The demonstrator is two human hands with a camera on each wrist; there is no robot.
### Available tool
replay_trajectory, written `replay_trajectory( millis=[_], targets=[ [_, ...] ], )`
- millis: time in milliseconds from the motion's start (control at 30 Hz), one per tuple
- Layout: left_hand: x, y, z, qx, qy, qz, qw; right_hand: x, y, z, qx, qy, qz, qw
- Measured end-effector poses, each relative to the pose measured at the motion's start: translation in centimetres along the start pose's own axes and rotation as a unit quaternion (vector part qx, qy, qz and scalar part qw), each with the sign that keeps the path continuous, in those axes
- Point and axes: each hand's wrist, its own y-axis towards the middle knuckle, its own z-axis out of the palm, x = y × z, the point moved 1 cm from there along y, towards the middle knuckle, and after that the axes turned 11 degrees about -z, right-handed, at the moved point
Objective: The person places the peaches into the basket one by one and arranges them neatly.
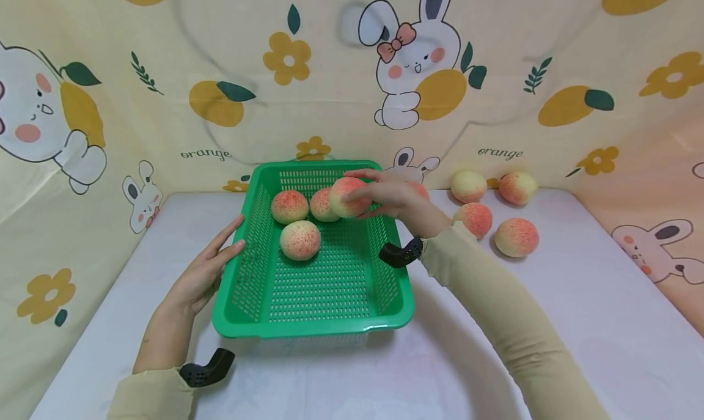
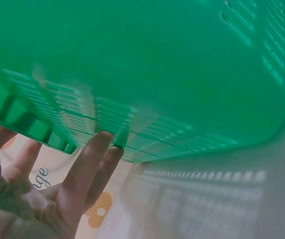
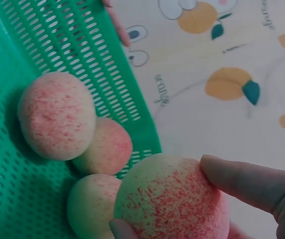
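A green plastic basket (image 1: 319, 285) with perforated walls stands on the white table. My left hand (image 1: 203, 273) grips its left side, the thumb at the rim and other fingers (image 2: 90, 164) against the outer wall. Over the basket's back right part, my right hand (image 1: 387, 197) holds a peach (image 1: 349, 197) between thumb and fingers. In the right wrist view that peach (image 3: 172, 199) overlaps another peach behind it. Inside the basket lie a redder peach (image 1: 289, 206), a paler peach (image 1: 300, 240) and one partly hidden peach (image 1: 323, 205).
Right of the basket, several peaches lie on the table, among them a pale peach (image 1: 469, 186) at the back and a red one (image 1: 517, 237) nearer me. Another peach (image 1: 419, 191) is partly hidden behind my right hand. A printed cloth (image 1: 330, 114) hangs behind the table.
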Motion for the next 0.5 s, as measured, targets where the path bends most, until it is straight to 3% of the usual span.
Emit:
replay_trajectory(
  millis=[267, 500],
  targets=[
    [0.1, 0.1, 0.1, -0.002, 0.008, -0.001, 1.0, -1.0, 0.9, 1.5, 0.008, -0.044, 0.043, 0.998],
    [0.1, 0.0, 0.0, 0.003, 0.005, 0.003, 1.0, -1.7, 1.3, 2.1, 0.011, -0.069, 0.053, 0.996]
  ],
)
